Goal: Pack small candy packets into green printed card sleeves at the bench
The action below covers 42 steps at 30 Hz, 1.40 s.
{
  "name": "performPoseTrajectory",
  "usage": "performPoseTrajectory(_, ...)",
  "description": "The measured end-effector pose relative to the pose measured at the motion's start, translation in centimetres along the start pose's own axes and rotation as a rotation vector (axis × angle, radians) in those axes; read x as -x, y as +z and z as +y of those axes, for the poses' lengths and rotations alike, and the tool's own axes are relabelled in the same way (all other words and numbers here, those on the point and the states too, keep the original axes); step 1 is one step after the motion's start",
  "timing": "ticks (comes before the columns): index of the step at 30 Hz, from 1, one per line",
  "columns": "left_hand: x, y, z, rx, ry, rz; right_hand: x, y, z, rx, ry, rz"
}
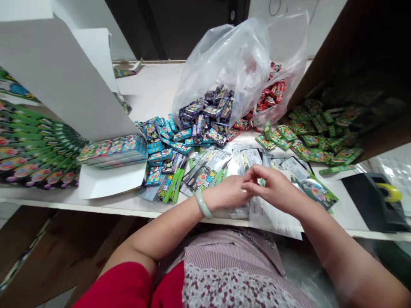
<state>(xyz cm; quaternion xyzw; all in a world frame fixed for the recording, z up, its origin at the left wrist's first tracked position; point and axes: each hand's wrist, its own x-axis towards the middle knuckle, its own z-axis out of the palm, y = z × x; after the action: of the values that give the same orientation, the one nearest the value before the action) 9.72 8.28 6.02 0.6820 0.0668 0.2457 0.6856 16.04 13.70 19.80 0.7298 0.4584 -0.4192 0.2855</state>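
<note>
My left hand [233, 192], below a pale green bangle [203, 204], meets my right hand [268, 185] over the front of the table. The fingers of my right hand are bent, thumb and fingertips pressed close to the fingers of my left hand. What they pinch, if anything, is too small or hidden to make out. Under and around both hands lie clear printed pouches [205, 177] in black and green. More printed pouches [316, 190] lie to the right, and a translucent plastic sheet [272, 220] hangs over the table edge below my right hand.
Small candy-like boxes lie in heaps: blue [156, 156], purple [212, 109], red [271, 96] in clear plastic bags [239, 47], and green [313, 141]. A white carton [109, 182] with packed boxes and fanned green packs [41, 149] stand left. A tape dispenser [374, 203] sits right.
</note>
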Motion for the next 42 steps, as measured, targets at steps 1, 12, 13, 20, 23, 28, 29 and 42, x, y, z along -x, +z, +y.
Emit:
performPoseTrajectory(1, 0.1, 0.0, 0.1, 0.005, -0.006, -0.006, -0.1, 0.2, -0.1, 0.053, -0.008, -0.008)
performPoseTrajectory(12, 5.6, 1.2, -3.0, 0.001, -0.100, 0.224, -3.5, 2.3, 2.6, -0.126, -0.057, 0.117)
performPoseTrajectory(13, 6.7, 1.1, -3.9, 0.002, -0.192, 0.311, -4.8, 2.6, 3.1, -0.098, -0.044, 0.161)
performPoseTrajectory(20, 10.5, 2.0, -7.7, 0.039, -0.658, 0.217, -12.0, 7.8, 3.2, 0.648, 0.024, 0.035)
performPoseTrajectory(23, 10.3, 2.4, -7.5, 0.062, -0.689, 0.186, -12.4, 9.0, 2.7, 0.680, 0.051, 0.023)
performPoseTrajectory(28, 10.0, 2.3, -7.3, 0.104, -0.680, 0.243, -12.7, 8.7, 2.8, 0.664, 0.099, 0.025)
performPoseTrajectory(29, 10.0, 2.2, -7.3, 0.125, -0.676, 0.271, -12.8, 8.6, 2.9, 0.658, 0.110, 0.035)
performPoseTrajectory(42, 9.4, -1.9, -7.1, 0.387, -0.624, 0.396, -10.9, 5.4, 2.9, 0.315, -0.041, 0.187)
